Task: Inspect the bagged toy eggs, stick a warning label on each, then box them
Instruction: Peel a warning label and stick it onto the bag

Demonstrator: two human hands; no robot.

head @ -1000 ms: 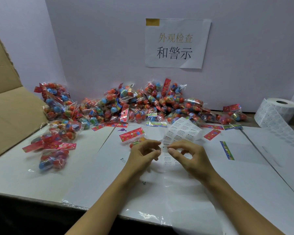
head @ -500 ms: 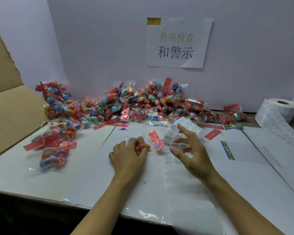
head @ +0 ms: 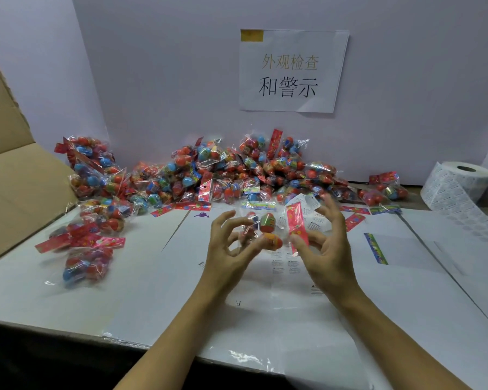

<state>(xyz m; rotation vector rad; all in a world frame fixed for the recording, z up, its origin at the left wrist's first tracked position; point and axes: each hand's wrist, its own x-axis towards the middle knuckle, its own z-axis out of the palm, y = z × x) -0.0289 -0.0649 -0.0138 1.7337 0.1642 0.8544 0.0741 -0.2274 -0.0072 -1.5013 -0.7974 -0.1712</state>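
Both hands, left hand (head: pixel 231 249) and right hand (head: pixel 326 243), pinching one bag of eggs (head: pixel 268 229), label strip (head: pixel 290 266) beneath, heaped bags (head: pixel 223 175) behind.

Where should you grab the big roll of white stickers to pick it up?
Probably around the white label roll's round side wall, coming down from above. It lies flat with its core hole facing up, and its loose strip trails forward over the white table.

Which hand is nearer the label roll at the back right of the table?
Right. The right hand holds the bag of toy eggs by its red header mid-table, well short of the label roll; the left hand is farther still, across the bag.
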